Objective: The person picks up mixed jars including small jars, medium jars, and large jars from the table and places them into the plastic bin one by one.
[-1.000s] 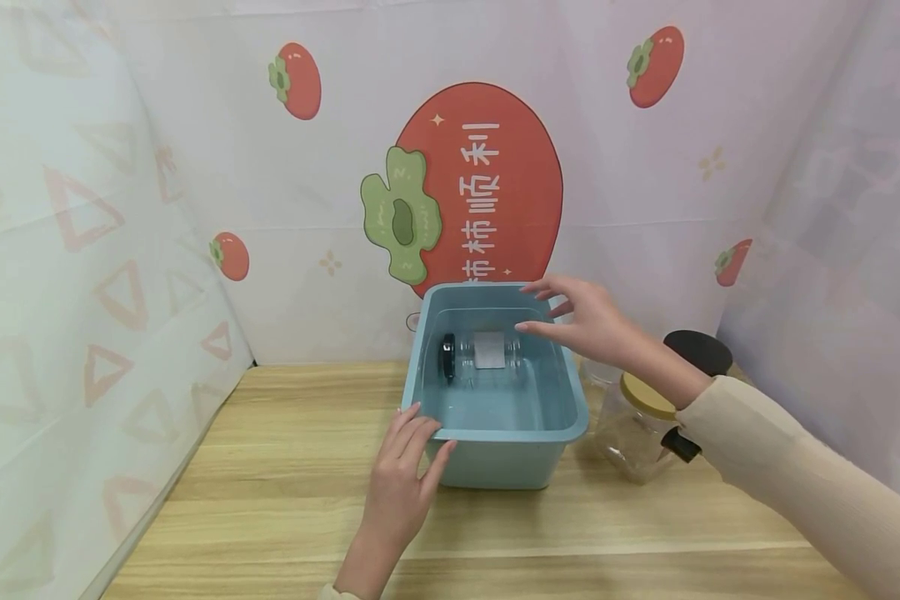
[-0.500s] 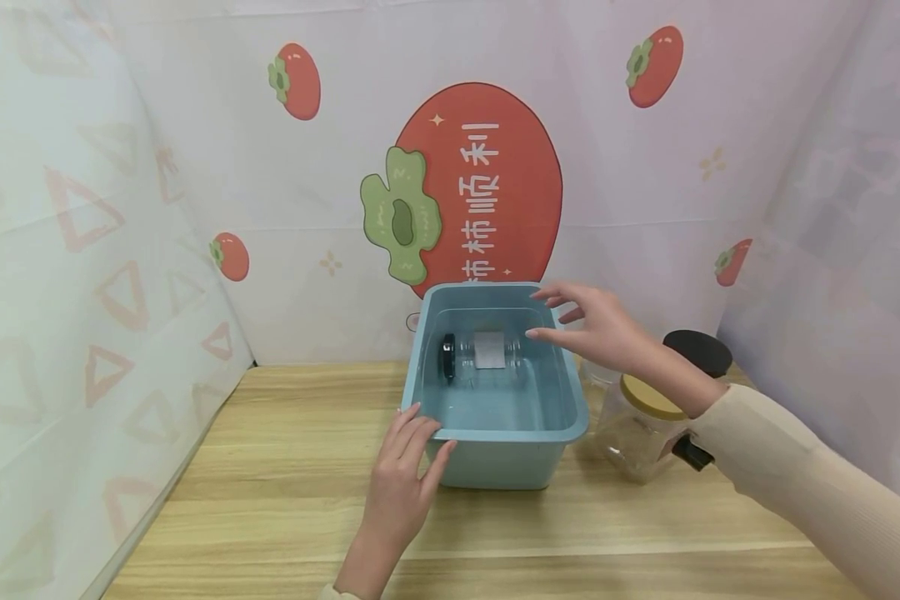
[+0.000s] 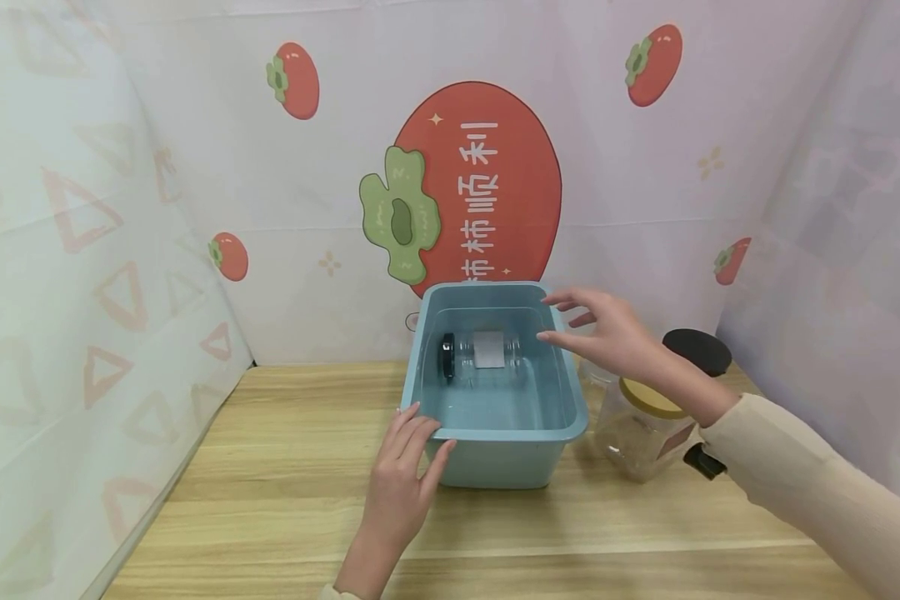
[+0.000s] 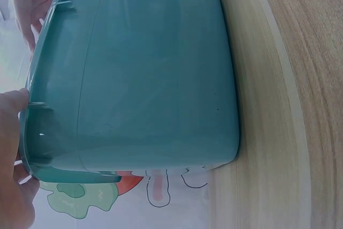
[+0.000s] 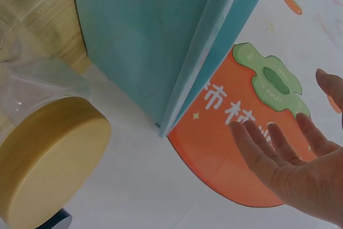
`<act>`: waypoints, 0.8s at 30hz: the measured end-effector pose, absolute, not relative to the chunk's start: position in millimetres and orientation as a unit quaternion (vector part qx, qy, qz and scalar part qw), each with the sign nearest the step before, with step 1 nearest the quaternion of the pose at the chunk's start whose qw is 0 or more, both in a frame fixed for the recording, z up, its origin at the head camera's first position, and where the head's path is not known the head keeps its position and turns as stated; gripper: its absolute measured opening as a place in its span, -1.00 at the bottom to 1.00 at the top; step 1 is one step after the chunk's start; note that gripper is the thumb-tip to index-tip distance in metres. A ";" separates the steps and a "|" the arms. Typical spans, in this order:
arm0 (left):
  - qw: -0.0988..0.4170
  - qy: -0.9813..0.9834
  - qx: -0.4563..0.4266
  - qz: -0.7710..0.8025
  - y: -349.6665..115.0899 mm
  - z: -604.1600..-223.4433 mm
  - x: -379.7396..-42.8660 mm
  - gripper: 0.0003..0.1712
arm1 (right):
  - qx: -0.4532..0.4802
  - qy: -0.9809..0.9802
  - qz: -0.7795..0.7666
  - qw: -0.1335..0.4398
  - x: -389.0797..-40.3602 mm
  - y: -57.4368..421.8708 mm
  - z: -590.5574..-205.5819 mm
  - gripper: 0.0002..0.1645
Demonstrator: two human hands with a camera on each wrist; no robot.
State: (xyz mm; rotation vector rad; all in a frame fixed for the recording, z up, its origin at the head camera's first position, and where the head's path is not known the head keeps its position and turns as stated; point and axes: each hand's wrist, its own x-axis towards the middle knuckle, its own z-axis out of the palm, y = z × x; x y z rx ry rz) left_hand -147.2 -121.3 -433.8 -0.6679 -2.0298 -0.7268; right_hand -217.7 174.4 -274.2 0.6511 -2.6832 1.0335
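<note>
A blue plastic tub [image 3: 495, 463] stands on the table; its outer wall fills much of the left wrist view. My left hand [image 3: 399, 483] holds the tub's near left corner, fingers over the rim and thumb at the front. Lying on its side inside is a clear jar [image 3: 489, 350] with a black lid and a pale label. My right hand [image 3: 607, 337] hovers at the tub's right rim, fingers spread and nothing in them. In the right wrist view the palm of that right hand [image 5: 305, 175] shows, the fingers loosely bent.
Right of the tub, a clear jar with a yellow lid [image 3: 651, 398] stands under my right forearm. Behind it are a black lid [image 3: 697, 352] and another clear container [image 3: 598, 372]. A printed cloth [image 3: 330, 167] hangs behind the wooden table [image 3: 285, 467].
My right hand has drawn back to the right, from over the tub's inside to its right rim. The left hand, the tub and the jar inside have stayed in place.
</note>
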 end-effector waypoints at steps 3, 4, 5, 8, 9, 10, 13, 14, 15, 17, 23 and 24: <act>0.428 -0.812 -0.267 -0.292 -121.0 -433.4 -147.2 -0.51 | 0.216 -0.907 0.349 0.095 -215.3 177.4 -275.3 -0.36; 0.429 -0.812 -0.267 -0.291 -121.0 -433.3 -147.2 -0.51 | 0.215 -0.907 0.350 0.094 -214.5 178.4 -275.7 -0.35; 0.428 -0.812 -0.267 -0.292 -121.0 -433.4 -147.1 -0.51 | 0.215 -0.906 0.351 0.094 -213.7 179.4 -276.0 -0.34; 0.428 -0.812 -0.267 -0.294 -121.0 -433.6 -146.8 -0.51 | 0.216 -0.905 0.354 0.097 -212.2 182.3 -277.7 -0.33; 0.427 -0.812 -0.267 -0.294 -121.0 -433.6 -146.7 -0.51 | 0.216 -0.905 0.354 0.097 -211.7 183.1 -278.2 -0.33; 0.427 -0.813 -0.266 -0.294 -121.0 -433.7 -146.7 -0.50 | 0.215 -0.905 0.354 0.098 -211.5 184.0 -278.9 -0.34; 0.426 -0.813 -0.265 -0.295 -120.9 -433.8 -146.8 -0.49 | 0.210 -0.908 0.350 0.099 -210.2 186.7 -280.8 -0.35; 0.426 -0.813 -0.265 -0.294 -120.8 -433.9 -146.9 -0.48 | 0.209 -0.908 0.348 0.100 -209.7 187.7 -281.5 -0.35; 0.426 -0.813 -0.266 -0.294 -120.7 -433.9 -147.1 -0.47 | 0.207 -0.910 0.345 0.101 -209.2 188.8 -282.1 -0.35; 0.425 -0.813 -0.266 -0.295 -120.7 -434.1 -147.3 -0.46 | 0.205 -0.911 0.341 0.104 -208.2 190.8 -283.6 -0.35; 0.425 -0.814 -0.265 -0.293 -120.9 -434.9 -147.6 -0.44 | 0.202 -0.913 0.338 0.109 -205.0 195.3 -287.2 -0.34; 0.426 -0.814 -0.265 -0.292 -121.0 -434.9 -147.5 -0.45 | 0.202 -0.913 0.337 0.111 -204.4 196.0 -287.9 -0.34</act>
